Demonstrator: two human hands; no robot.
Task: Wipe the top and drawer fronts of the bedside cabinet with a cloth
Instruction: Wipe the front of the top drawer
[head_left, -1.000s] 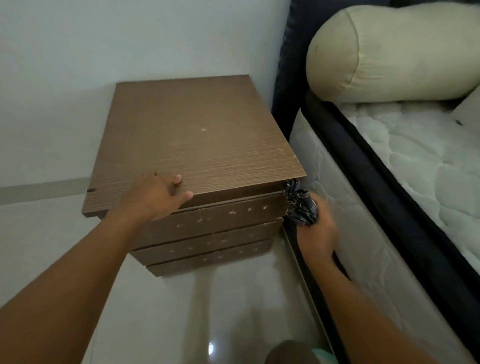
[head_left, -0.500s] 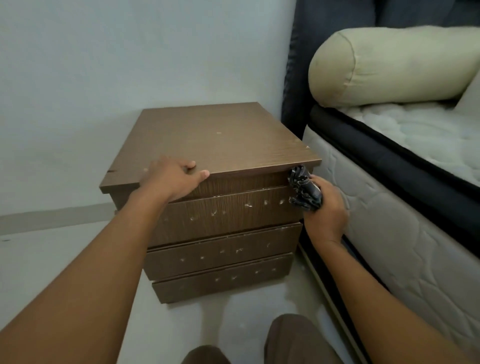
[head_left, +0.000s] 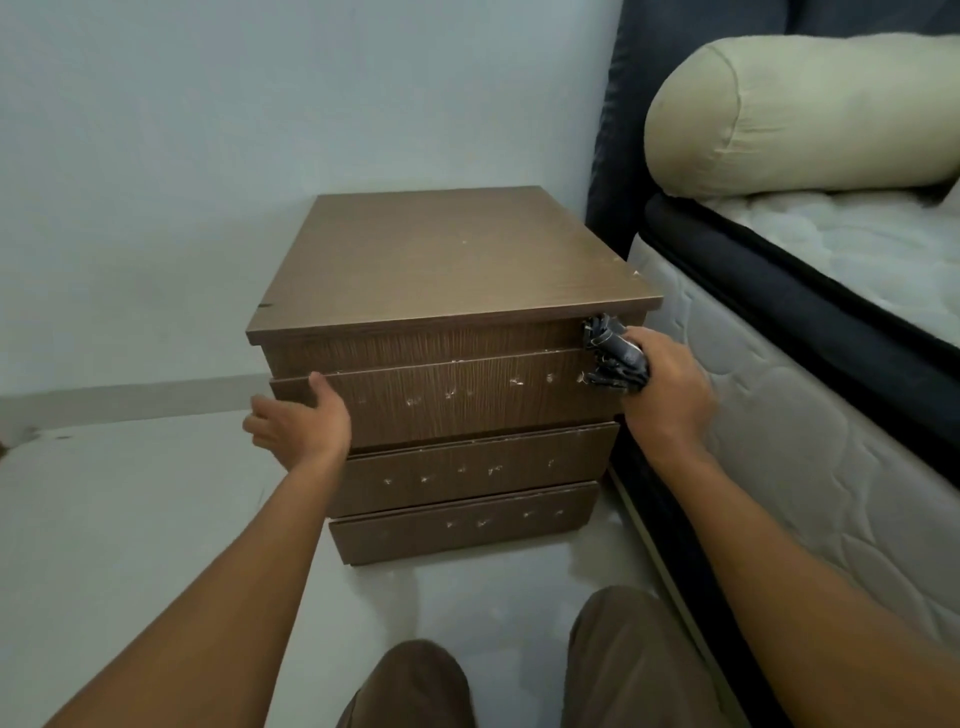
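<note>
Gripping the bunched dark cloth (head_left: 615, 353) in my right hand (head_left: 670, 395) against the bedside cabinet (head_left: 447, 260) top drawer front (head_left: 467, 400) at frame centre-right, my left hand (head_left: 301, 423) spread open at its left end.

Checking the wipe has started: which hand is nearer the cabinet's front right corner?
Right. The right hand presses the cloth against that corner of the cabinet; the left hand is open by the top drawer's left end.

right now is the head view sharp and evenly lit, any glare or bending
Head view: dim, flat, bluish light, no glare; wide-angle lens bows the bed edge; cabinet grain is readable; cloth in the right hand is dark, its folds murky; left hand looks slightly soft.
</note>
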